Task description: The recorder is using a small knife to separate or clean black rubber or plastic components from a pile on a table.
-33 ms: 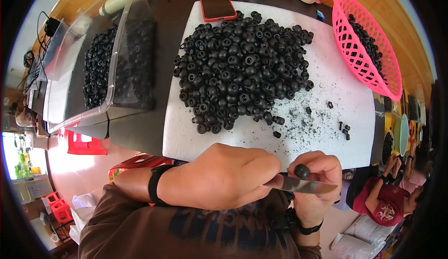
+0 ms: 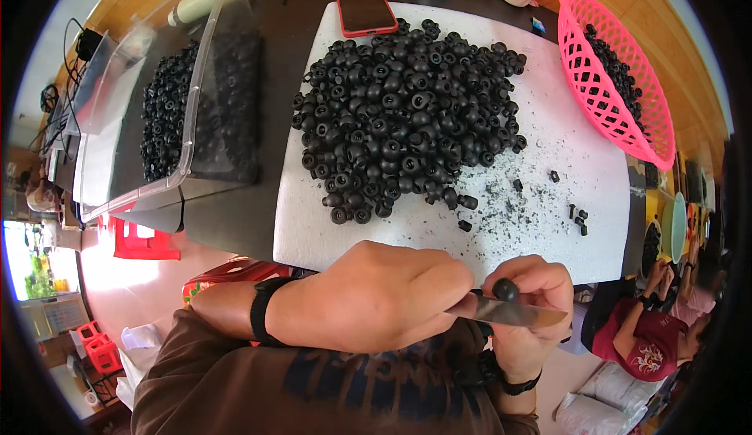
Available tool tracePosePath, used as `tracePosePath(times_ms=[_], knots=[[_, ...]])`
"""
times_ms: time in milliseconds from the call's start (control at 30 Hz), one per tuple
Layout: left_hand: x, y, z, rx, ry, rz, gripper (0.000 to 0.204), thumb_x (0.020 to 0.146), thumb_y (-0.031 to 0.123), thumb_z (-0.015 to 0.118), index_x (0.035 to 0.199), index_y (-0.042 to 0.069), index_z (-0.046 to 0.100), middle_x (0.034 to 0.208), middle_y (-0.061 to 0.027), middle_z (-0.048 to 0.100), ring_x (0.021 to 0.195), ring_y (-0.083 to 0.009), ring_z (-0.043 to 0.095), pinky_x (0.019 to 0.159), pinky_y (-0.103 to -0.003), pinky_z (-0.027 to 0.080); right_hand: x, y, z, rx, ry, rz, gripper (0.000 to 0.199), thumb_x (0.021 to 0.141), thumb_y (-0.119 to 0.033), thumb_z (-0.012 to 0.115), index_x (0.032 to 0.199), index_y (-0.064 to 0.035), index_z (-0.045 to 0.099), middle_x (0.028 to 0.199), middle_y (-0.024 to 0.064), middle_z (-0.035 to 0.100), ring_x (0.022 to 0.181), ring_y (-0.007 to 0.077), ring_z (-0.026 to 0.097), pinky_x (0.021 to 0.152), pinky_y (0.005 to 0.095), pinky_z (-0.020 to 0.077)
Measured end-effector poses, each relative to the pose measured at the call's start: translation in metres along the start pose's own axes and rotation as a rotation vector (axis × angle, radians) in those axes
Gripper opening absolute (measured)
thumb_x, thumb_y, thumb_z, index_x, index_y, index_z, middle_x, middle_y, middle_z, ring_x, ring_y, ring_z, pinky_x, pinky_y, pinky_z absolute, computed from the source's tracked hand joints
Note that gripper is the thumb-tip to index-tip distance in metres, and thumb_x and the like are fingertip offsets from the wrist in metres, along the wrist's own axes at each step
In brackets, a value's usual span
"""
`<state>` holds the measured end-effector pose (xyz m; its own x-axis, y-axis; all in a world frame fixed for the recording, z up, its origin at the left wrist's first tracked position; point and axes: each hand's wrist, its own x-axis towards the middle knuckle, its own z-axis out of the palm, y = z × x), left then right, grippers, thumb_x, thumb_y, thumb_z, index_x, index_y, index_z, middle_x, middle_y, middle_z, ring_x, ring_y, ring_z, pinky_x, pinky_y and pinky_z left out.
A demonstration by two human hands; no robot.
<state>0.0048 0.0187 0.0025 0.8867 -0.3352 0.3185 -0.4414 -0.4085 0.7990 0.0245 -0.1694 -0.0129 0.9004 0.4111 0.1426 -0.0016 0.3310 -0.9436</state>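
Observation:
My left hand (image 2: pixel 392 294) is closed round the handle of a knife (image 2: pixel 509 312), which the fingers hide. The blade points to the right and passes in front of my right hand (image 2: pixel 533 290). Between the thumb and fingers of that hand is a small black ball-shaped part (image 2: pixel 505 289), just above the blade. Whether the edge touches it I cannot tell. Beyond both hands, a large heap of similar black parts (image 2: pixel 392 114) lies on a white foam board (image 2: pixel 580 114). Black trimmings (image 2: pixel 509 212) are scattered on the board at the heap's right.
At the left stands a clear plastic bin (image 2: pixel 190 121) with more black parts. A pink openwork basket (image 2: pixel 576 67), also holding parts, is at the far right. A red-edged phone (image 2: pixel 366 10) lies at the board's far edge. Other people (image 2: pixel 642 329) are at the right.

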Motion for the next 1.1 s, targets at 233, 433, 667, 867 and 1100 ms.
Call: tracePosePath(times_ms=[233, 433, 667, 867, 1100], knots=[[0.0, 0.002, 0.011, 0.142, 0.037, 0.078, 0.019, 0.068, 0.008, 0.068, 0.075, 0.005, 0.051, 0.057, -0.0056, 0.047, 0.045, -0.0221, 0.05, 0.038, -0.032, 0.038, -0.006, -0.006, 0.012, -0.214, 0.162, -0.025, 0.027, 0.074, -0.01, 0.067, 0.086, -0.0021, 0.044, 0.079, 0.0136, 0.054, 0.064, 0.0114, 0.048, 0.059, 0.0223, 0.0384], [-0.001, 0.002, 0.018, 0.146, 0.059, 0.092, 0.02, 0.068, 0.009, 0.069, 0.074, 0.005, 0.05, 0.058, -0.0054, 0.048, 0.044, -0.0215, 0.05, 0.037, -0.03, 0.038, -0.014, -0.005, 0.006, -0.275, 0.141, -0.07, 0.027, 0.075, -0.013, 0.067, 0.086, -0.0012, 0.045, 0.079, 0.0134, 0.053, 0.064, 0.0132, 0.049, 0.057, 0.0231, 0.0392], [-0.002, 0.005, 0.015, 0.214, -0.09, -0.021, 0.014, 0.073, 0.007, 0.063, 0.08, 0.005, 0.051, 0.062, -0.0087, 0.052, 0.054, -0.0246, 0.055, 0.046, -0.033, 0.044, -0.015, -0.014, -0.015, -0.091, -0.293, -0.048, 0.019, 0.064, 0.001, 0.072, 0.068, -0.0029, 0.053, 0.071, 0.0128, 0.06, 0.06, 0.0211, 0.055, 0.057, 0.0283, 0.0443], [0.006, 0.008, -0.003, -0.069, 0.018, -0.326, 0.008, 0.082, 0.007, 0.056, 0.084, 0.001, 0.051, 0.065, -0.0102, 0.053, 0.056, -0.0216, 0.054, 0.051, -0.03, 0.043, -0.016, -0.001, -0.006, -0.116, 0.155, -0.265, 0.024, 0.075, -0.006, 0.065, 0.091, -0.0017, 0.048, 0.077, 0.0122, 0.057, 0.063, 0.0173, 0.052, 0.06, 0.0305, 0.0438], [0.013, 0.012, -0.007, -0.509, -0.153, -0.339, 0.015, 0.087, 0.016, 0.056, 0.085, 0.002, 0.051, 0.065, 0.0006, 0.052, 0.058, -0.0052, 0.046, 0.051, -0.023, 0.038, -0.016, 0.001, -0.008, -0.146, 0.049, -0.239, 0.029, 0.075, -0.004, 0.066, 0.097, -0.0016, 0.045, 0.081, 0.0132, 0.057, 0.069, 0.0173, 0.053, 0.064, 0.0298, 0.0435]])
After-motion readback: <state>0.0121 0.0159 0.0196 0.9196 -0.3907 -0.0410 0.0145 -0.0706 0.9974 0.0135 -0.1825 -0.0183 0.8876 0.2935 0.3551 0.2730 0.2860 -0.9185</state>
